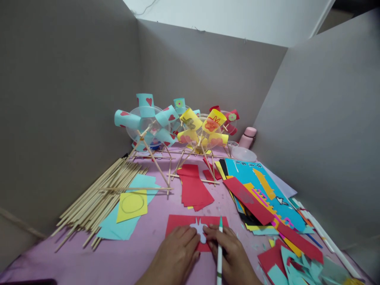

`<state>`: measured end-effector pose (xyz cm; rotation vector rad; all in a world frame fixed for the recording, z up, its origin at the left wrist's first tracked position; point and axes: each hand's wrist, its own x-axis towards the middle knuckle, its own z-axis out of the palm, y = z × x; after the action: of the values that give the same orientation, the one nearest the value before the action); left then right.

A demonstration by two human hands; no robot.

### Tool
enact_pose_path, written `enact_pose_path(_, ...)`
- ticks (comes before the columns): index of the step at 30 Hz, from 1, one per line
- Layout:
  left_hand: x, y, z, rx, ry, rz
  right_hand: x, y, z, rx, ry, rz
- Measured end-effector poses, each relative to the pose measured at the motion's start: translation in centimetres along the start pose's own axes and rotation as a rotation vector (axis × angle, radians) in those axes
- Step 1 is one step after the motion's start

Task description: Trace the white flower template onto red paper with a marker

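Note:
A red paper sheet (181, 222) lies on the purple table near the front edge, with a small white flower-shaped template (199, 228) on it. My left hand (178, 255) rests flat on the red sheet, fingertips pressing at the template's left side. My right hand (233, 257) holds a white and green pen (220, 253) upright, tip near the template's right side, fingers closed round it.
Several paper-and-stick windmill models (178, 126) stand at the back. A bundle of wooden sticks (101, 196) lies left, with yellow (132, 205) and teal paper beside it. Red strips (194, 190), a blue printed sheet (264, 186) and paper scraps (297, 265) lie right. Grey cardboard walls surround the table.

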<state>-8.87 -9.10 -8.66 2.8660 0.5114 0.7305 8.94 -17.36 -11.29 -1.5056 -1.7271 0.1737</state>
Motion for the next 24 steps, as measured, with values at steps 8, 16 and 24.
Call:
enact_pose_path(8, 0.2, 0.2, -0.2, 0.119, 0.008, 0.035, 0.4, -0.7, -0.1, 0.002, 0.018, 0.008)
enact_pose_path(16, 0.2, 0.4, -0.1, 0.164, 0.019, 0.034, 0.4, -1.0, -0.2, 0.064, 0.022, 0.068)
enact_pose_path(24, 0.4, 0.9, 0.1, 0.162, 0.016, 0.012, 0.5, -1.2, -0.8, 0.381, 0.189, 0.394)
